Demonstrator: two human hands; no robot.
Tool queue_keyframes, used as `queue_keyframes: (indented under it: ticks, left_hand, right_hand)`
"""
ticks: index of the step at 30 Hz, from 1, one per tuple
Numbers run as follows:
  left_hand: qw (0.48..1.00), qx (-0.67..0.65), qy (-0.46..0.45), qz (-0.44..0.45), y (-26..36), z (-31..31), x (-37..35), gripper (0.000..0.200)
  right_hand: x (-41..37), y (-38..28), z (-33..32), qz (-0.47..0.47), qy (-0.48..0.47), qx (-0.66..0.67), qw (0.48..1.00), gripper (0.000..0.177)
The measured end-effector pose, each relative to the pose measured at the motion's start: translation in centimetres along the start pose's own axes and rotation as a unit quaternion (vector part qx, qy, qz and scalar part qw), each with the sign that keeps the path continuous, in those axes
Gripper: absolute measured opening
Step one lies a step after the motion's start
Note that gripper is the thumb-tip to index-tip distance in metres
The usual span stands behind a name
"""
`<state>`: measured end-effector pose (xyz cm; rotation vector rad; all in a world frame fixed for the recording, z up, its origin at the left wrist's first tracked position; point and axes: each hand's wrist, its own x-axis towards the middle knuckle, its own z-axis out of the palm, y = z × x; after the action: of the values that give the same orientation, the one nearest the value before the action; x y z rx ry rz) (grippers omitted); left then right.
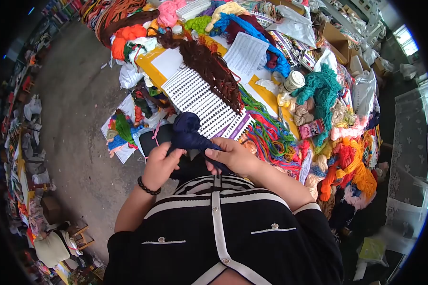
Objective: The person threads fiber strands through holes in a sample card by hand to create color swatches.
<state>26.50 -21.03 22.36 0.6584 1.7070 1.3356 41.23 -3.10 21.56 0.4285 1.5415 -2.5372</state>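
A dark navy bundle of thread [188,132] is held in front of my body, above the near edge of the table. My right hand [235,154] grips its lower right end, the thumb lying on top. My left hand [160,164], with a dark bead bracelet at the wrist, is at the bundle's lower left side, thumb and fingers drawn together; what lies between them is hidden. Just beyond the bundle is a white sheet with rows of small dark samples [202,97]. A long dark brown hank [209,71] lies across that sheet's upper part.
Multicoloured threads [276,137] lie right of the sample sheet. Farther right are a teal hank [324,92], a small pink box [312,128], scissors [283,118] and orange yarn [354,166]. A handwritten paper [246,54] lies beyond. Grey floor [71,109] shows at the left.
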Motion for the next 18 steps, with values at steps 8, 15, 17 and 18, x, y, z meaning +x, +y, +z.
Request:
queue_keyframes:
  ticks: [8, 15, 17, 18]
  left_hand:
    - [0.995, 0.053, -0.065, -0.062, 6.1, -2.0, 8.0, 0.029]
    - [0.979, 0.101, -0.163, -0.075, 8.3, -7.6, 17.9, 0.021]
    - [0.970, 0.201, -0.135, -0.022, 8.7, -10.5, 22.2, 0.019]
    - [0.969, 0.244, -0.028, 0.013, 8.9, -12.4, 25.0, 0.019]
  right_hand:
    - [0.7, -3.1, -4.0, -0.026, 0.149, 0.184, 0.971, 0.016]
    - [4.5, -6.2, -7.7, -0.047, 0.180, 0.055, 0.981, 0.016]
    - [6.9, -7.4, -8.8, -0.048, 0.231, 0.072, 0.969, 0.016]
    - [7.7, -8.0, -9.9, -0.063, 0.262, 0.116, 0.956, 0.015]
